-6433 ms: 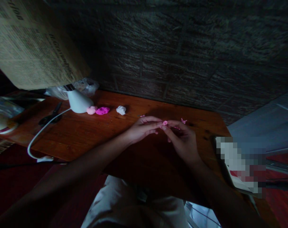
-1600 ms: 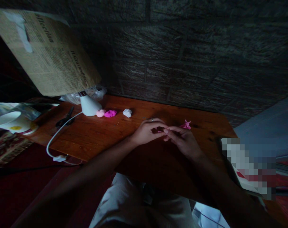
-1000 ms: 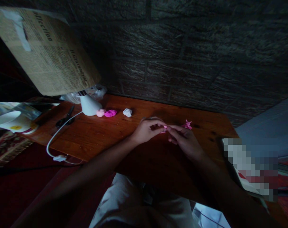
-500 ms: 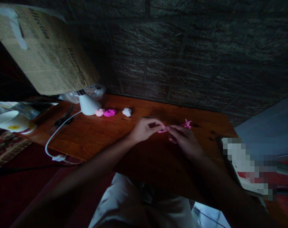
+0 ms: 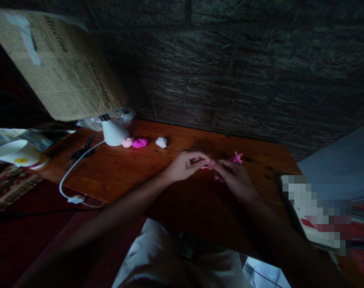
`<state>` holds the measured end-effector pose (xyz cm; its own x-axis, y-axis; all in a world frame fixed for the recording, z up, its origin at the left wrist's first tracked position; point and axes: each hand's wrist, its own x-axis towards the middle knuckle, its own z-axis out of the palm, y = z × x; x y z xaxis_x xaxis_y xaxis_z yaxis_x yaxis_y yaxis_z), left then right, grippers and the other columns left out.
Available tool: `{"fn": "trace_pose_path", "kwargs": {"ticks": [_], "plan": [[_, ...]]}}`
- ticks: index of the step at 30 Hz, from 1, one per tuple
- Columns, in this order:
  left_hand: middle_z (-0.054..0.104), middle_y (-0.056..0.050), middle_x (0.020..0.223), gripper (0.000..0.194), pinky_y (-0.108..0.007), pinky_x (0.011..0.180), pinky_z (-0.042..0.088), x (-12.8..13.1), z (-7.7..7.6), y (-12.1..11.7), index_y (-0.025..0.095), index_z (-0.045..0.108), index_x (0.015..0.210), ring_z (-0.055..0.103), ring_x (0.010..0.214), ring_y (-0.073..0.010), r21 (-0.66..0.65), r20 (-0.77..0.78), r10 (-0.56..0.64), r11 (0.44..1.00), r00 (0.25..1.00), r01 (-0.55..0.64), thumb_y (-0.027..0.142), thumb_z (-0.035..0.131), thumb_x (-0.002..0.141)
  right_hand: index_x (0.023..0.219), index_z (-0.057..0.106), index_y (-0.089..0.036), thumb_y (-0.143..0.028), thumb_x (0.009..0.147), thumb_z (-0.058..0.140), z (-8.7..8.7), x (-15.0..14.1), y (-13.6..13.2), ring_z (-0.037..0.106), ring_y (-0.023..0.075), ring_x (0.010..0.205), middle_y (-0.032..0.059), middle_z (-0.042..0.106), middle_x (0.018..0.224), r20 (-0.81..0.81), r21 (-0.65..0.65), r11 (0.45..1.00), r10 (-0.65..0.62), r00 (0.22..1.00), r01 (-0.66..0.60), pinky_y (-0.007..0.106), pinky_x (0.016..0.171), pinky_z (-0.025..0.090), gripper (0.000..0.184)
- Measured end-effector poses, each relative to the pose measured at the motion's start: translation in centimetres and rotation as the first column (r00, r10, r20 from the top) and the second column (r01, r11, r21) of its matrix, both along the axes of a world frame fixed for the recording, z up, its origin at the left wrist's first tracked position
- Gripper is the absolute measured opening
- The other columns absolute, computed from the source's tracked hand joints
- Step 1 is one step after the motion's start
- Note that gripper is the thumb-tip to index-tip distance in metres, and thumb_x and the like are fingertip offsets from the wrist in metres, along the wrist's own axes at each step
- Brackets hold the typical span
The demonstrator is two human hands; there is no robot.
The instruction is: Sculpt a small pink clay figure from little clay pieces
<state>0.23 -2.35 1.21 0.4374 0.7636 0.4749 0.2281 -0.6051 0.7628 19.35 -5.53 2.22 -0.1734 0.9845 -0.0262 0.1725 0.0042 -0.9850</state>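
Over the wooden table, my left hand [image 5: 185, 165] and my right hand [image 5: 233, 176] meet fingertip to fingertip. Between their thumbs and forefingers is a small piece of pink clay [image 5: 203, 167], mostly covered by the fingers. Just behind my right hand, a spiky pink clay shape [image 5: 237, 157] lies on the tabletop. Farther left sit three soft lumps: a pale pink lump [image 5: 128, 142] touching a magenta lump [image 5: 140, 143], and a white lump [image 5: 161, 142] apart from them.
A white lamp [image 5: 114, 134] with a newsprint shade [image 5: 80, 80] stands at the back left, its cord looping over the table's front edge. Dark scissors [image 5: 82, 151] and a paper cup [image 5: 16, 156] are at left. A blurred-out flat object [image 5: 304, 216] lies right. A brick wall [image 5: 208, 92] closes the back.
My fingertips have shifted slightly and cover more of the pink clay piece. The whole view has moved a little; the things on the table stay where they were.
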Motion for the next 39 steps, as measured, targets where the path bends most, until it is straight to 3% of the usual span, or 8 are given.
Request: {"fn": "trace_pose_path", "kwargs": {"ticks": [12, 23, 31, 39], "plan": [[0.078, -0.005, 0.083, 0.020, -0.021, 0.061, 0.047, 0.38, 0.04, -0.29, 0.015, 0.076, 0.093, 0.064, 0.065, -0.0109, -0.027, 0.004, 0.001, 1.000, 1.000, -0.001, 0.030, 0.062, 0.093, 0.071, 0.070, -0.019, -0.064, 0.073, 0.073, 0.22, -0.06, -0.01, 0.045, 0.0093, 0.051, -0.0028, 0.055, 0.055, -0.023, -0.008, 0.999, -0.044, 0.999, 0.044, 0.024, 0.050, 0.031, 0.045], [0.080, -0.005, 0.089, 0.015, -0.022, 0.063, 0.049, 0.37, -0.36, -0.23, 0.017, 0.077, 0.095, 0.068, 0.068, -0.0116, -0.026, -0.065, -0.004, 1.000, 0.998, 0.002, 0.026, 0.066, 0.091, 0.083, 0.072, -0.020, -0.059, 0.071, 0.077, -0.06, -0.07, 0.19, 0.050, 0.0103, 0.051, -0.0025, 0.059, 0.057, -0.068, -0.022, 0.998, -0.052, 0.996, 0.051, 0.024, 0.048, 0.037, 0.041], [0.079, -0.008, 0.092, 0.016, -0.025, 0.075, 0.055, 0.53, 0.04, -0.32, 0.014, 0.076, 0.092, 0.072, 0.080, -0.0149, -0.140, 0.086, -0.075, 0.986, 0.993, 0.087, 0.027, 0.067, 0.089, 0.078, 0.074, -0.021, -0.058, 0.078, 0.072, 0.02, 0.21, 0.18, 0.052, 0.0108, 0.053, 0.0016, 0.067, 0.066, -0.072, 0.014, 1.000, -0.014, 0.997, 0.015, 0.025, 0.050, 0.040, 0.038], [0.079, -0.008, 0.096, 0.018, -0.028, 0.083, 0.056, 0.65, -0.27, 0.24, 0.014, 0.075, 0.095, 0.072, 0.088, -0.0155, -0.251, 0.200, -0.129, 0.952, 0.971, 0.177, 0.029, 0.068, 0.088, 0.080, 0.075, -0.020, -0.060, 0.075, 0.073, -0.18, 0.18, 0.46, 0.057, 0.0114, 0.056, 0.0052, 0.073, 0.078, -0.094, -0.014, 0.999, -0.050, 0.994, 0.049, 0.024, 0.049, 0.042, 0.040]]}}
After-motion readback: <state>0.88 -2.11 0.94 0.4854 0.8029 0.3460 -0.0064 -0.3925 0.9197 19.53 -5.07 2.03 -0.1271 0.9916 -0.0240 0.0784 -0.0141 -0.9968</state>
